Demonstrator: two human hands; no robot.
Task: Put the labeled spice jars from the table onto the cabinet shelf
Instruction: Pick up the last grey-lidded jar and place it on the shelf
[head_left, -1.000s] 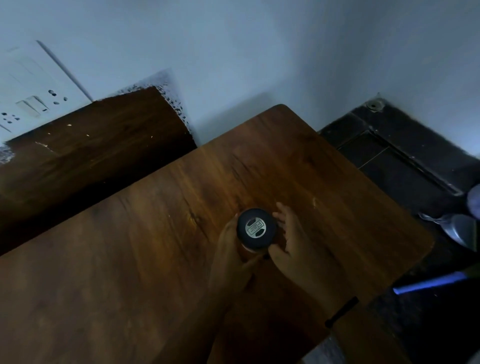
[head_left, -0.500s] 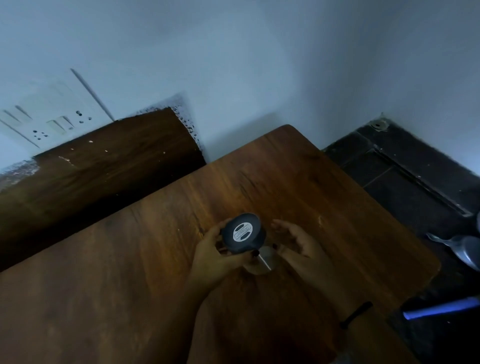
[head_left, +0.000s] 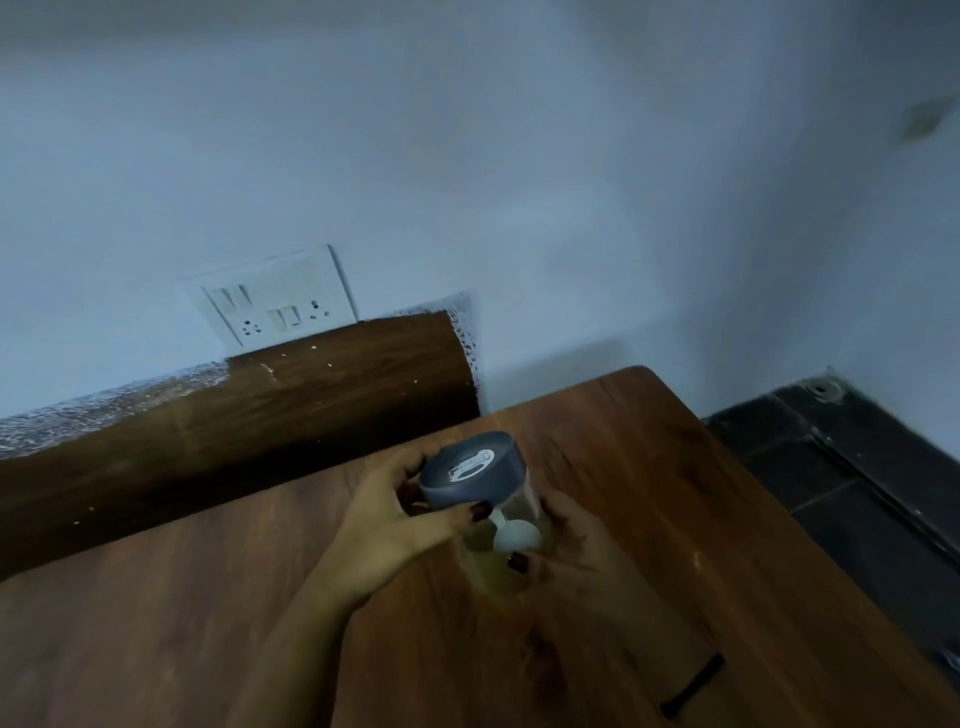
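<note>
Left hand (head_left: 389, 514), lower centre of frame: thumb and fingers curled round the grey-lidded clear jar (head_left: 470, 470). Right hand (head_left: 576, 548), just beside it: fingers cupped round the jar's lower body.

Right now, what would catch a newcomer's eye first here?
The dark-lidded jar, tilted, in the middle: the left hand grips near its top, the right hand holds its clear body, over the wooden table. Behind, a white switch plate sits on the pale wall.
</note>
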